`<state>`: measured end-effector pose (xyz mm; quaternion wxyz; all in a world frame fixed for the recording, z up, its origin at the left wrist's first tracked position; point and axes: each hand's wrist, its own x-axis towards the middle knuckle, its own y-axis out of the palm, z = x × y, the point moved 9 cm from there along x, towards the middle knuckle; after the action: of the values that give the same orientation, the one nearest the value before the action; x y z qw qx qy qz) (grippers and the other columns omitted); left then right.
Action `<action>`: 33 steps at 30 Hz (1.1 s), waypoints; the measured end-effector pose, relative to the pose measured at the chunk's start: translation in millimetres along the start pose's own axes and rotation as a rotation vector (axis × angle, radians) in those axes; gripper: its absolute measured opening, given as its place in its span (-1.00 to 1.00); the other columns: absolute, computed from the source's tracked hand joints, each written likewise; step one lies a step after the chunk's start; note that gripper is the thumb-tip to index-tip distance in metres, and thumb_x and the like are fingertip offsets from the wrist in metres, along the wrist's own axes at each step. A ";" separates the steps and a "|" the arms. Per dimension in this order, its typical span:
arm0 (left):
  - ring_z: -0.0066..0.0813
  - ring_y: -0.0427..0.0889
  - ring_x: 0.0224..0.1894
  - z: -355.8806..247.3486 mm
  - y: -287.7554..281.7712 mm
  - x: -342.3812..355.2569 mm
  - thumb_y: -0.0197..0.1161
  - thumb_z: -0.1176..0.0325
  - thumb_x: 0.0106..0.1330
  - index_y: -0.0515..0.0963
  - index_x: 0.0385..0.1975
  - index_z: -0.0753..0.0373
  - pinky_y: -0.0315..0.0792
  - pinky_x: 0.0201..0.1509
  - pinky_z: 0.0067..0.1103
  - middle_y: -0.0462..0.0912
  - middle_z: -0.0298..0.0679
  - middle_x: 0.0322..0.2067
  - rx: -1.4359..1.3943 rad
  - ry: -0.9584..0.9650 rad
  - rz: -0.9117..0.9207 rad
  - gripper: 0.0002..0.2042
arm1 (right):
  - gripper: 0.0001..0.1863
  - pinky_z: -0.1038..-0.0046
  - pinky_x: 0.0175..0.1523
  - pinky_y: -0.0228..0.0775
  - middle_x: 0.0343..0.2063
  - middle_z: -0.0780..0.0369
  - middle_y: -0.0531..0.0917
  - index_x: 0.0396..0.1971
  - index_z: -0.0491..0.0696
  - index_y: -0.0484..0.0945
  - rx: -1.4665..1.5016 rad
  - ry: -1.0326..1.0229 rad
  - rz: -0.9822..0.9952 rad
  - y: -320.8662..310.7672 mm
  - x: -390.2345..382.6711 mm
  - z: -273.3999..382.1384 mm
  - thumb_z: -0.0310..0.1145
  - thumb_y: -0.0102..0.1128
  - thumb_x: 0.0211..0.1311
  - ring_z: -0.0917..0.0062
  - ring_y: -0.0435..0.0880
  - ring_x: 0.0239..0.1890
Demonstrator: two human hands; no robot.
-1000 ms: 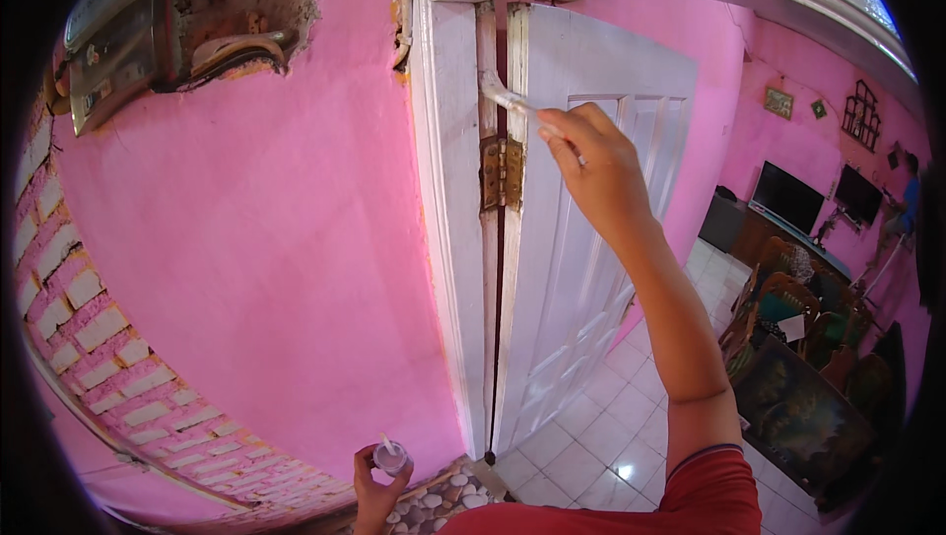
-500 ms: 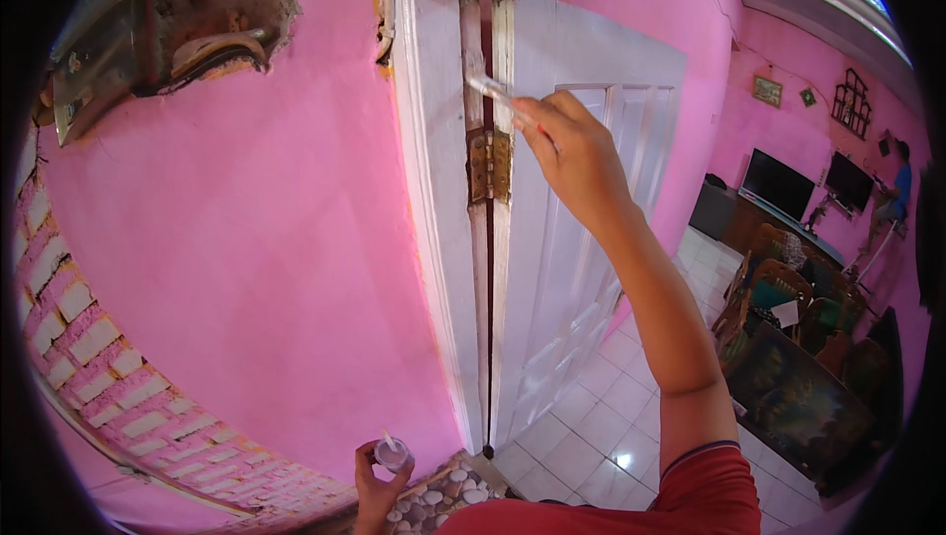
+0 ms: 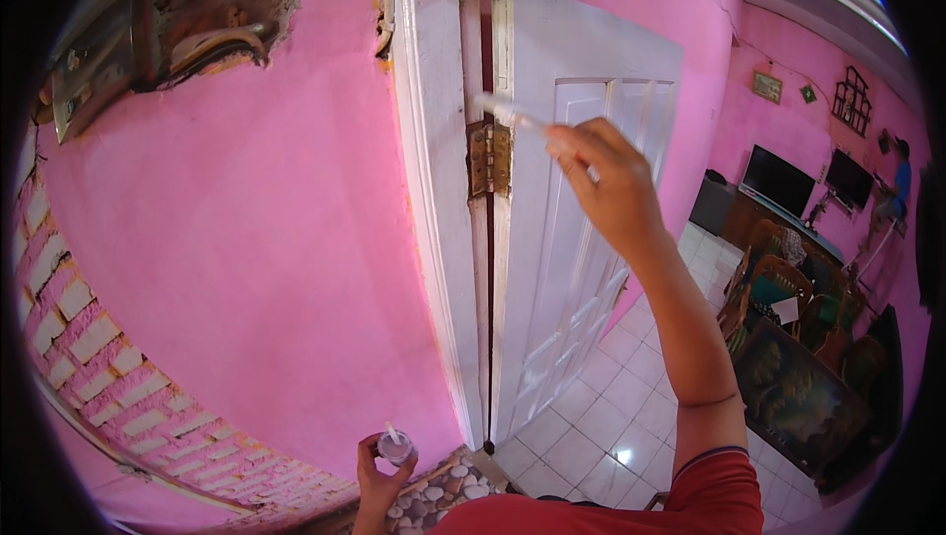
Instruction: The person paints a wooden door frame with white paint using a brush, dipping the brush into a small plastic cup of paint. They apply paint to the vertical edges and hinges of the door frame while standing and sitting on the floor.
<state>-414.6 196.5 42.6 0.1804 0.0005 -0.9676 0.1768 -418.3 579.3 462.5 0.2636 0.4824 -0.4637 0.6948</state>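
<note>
My right hand [image 3: 613,180] is raised in front of the door, its fingers closed round the handle of a small paintbrush [image 3: 517,115]. The brush is blurred; its pale tip lies over the gap between the door frame [image 3: 431,141] and the door [image 3: 589,33], just above a rusty hinge [image 3: 490,158]. Whether the bristles touch the wood, I cannot tell. Low down by the pink wall, my left hand [image 3: 379,476] grips a small clear cup [image 3: 395,447] of pale lilac paint, with a thin light stick standing in it.
A pink wall [image 3: 256,259] with a brick-patterned border [image 3: 138,387] fills the left side. Beyond the door lie white floor tiles [image 3: 601,407], wooden chairs [image 3: 778,284], a dark painted panel [image 3: 803,387] and screens [image 3: 777,183]. A person in blue [image 3: 899,185] is at the far right wall.
My right hand and the paintbrush have moved right and downward, from higher on the frame edge to just above the hinge. The left hand with the cup has hardly shifted.
</note>
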 end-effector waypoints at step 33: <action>-0.36 0.65 -0.12 11.5 -2.8 -2.7 0.63 0.39 -0.03 0.43 0.04 0.31 0.53 0.01 -0.44 0.63 -0.16 -0.15 -0.036 -0.002 -0.010 -0.38 | -0.80 0.31 -0.22 0.49 -0.35 0.18 0.59 -0.07 -0.05 0.70 0.016 -0.140 -0.293 -0.9 80.6 10.6 -0.39 0.31 0.36 0.29 0.63 -0.37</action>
<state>-415.9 189.8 32.5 0.1801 0.0022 -0.9708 0.1585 -445.0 563.7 537.7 0.3252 0.5941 -0.4000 0.6175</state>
